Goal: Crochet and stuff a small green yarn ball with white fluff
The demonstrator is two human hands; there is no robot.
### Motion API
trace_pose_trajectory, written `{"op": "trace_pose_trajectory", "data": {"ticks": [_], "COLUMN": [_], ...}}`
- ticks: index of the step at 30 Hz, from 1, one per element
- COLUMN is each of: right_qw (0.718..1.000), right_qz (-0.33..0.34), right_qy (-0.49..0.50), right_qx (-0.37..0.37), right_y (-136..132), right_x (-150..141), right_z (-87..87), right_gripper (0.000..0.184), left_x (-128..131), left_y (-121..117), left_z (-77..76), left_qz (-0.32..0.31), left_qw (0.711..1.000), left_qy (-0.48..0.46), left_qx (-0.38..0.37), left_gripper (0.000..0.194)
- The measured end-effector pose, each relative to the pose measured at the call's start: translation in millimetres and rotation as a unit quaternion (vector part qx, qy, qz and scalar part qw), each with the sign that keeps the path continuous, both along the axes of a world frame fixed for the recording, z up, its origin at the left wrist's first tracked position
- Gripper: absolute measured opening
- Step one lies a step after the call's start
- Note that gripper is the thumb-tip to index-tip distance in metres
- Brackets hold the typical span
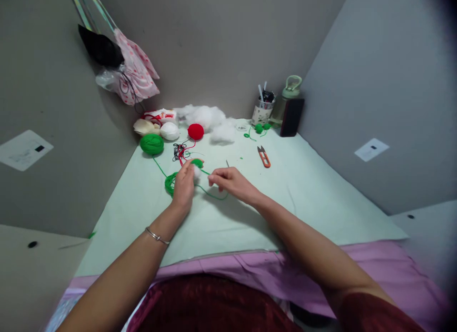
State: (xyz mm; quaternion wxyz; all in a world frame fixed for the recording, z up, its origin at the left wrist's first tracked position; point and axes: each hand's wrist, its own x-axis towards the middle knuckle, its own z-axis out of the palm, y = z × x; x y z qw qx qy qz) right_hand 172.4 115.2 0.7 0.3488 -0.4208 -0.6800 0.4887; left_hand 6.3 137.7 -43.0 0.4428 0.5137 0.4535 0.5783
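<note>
Left of the orange snips [264, 156], a green piece [196, 163] with white stuffing [196, 174] is being cradled in the curled left hand [185, 183] as green yarn [205, 172] is being pinched by the right hand [233, 183]; stitching is apparently being worked, steady tension seemingly being needed next.

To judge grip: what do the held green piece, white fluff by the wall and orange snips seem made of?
Green piece: matte, likely yarn, given the attached strand. White fluff: probably matte fibre stuffing, from its cloudy edges. Snips: thin, dark blades, probably metal; smooth, evenly orange handles, perhaps plastic.
</note>
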Motion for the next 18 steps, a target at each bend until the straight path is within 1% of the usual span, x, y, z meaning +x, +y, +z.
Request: {"op": "trace_pose_trajectory", "data": {"ticks": [2, 3, 4, 6, 7, 8, 9, 10, 12, 13, 15, 17, 18], "right_qw": [0.993, 0.988, 0.986, 0.982, 0.977, 0.974, 0.975, 0.979, 0.987, 0.99, 0.993, 0.994, 0.994], "right_qz": [-0.073, -0.087, -0.078, -0.026, -0.01, -0.012, -0.032, -0.063, -0.111, -0.114, -0.087, -0.059, -0.057], "right_qy": [0.021, 0.054, 0.096, 0.182, 0.211, 0.223, 0.216, 0.192, 0.108, 0.06, -0.017, -0.051, -0.056], "right_qx": [0.091, 0.114, 0.11, 0.037, -0.005, -0.032, -0.039, -0.024, 0.029, 0.052, 0.077, 0.08, 0.08], "right_y": [-1, -2, -2, -3, -3, -2, -1, 0, 1, 2, 3, 4, 5], "right_x": [3, 4, 4, 3, 2, 2, 3, 3, 4, 4, 4, 4, 4], "right_z": [5.8, 8.8, 11.4, 14.8, 15.5, 15.5, 15.0, 14.0, 11.0, 9.3, 6.1, 3.6, 2.7], "right_gripper": [0.032, 0.032, 0.031, 0.029, 0.027, 0.023, 0.019, 0.017, 0.018, 0.017, 0.011, 0.013, 0.015], "left_x": [1, 2, 3, 7, 9, 10, 10, 10, 10, 10, 10, 10, 11], "left_y": [-2, -3, -6, -11, -13, -15, -16, -16, -17, -17, -17, -18, -18], "left_z": [2.3, 4.1, 6.2, 10.3, 11.9, 13.1, 13.9, 14.3, 14.5, 14.6, 14.8, 15.3, 15.4], "left_qz": [0.002, -0.002, -0.008, -0.024, -0.029, -0.03, -0.027, -0.02, -0.011, -0.011, -0.018, -0.025, -0.027], "left_qw": [1.0, 1.0, 0.999, 0.998, 0.997, 0.997, 0.996, 0.996, 0.996, 0.995, 0.994, 0.993, 0.993], "left_qy": [0.018, 0.028, 0.036, 0.053, 0.059, 0.065, 0.069, 0.072, 0.077, 0.08, 0.088, 0.095, 0.096], "left_qx": [0.005, 0.009, 0.015, 0.028, 0.035, 0.04, 0.045, 0.048, 0.053, 0.055, 0.057, 0.06, 0.061], "left_gripper": [0.024, 0.023, 0.021, 0.019, 0.019, 0.018, 0.019, 0.019, 0.024, 0.025, 0.026, 0.024, 0.023]}}
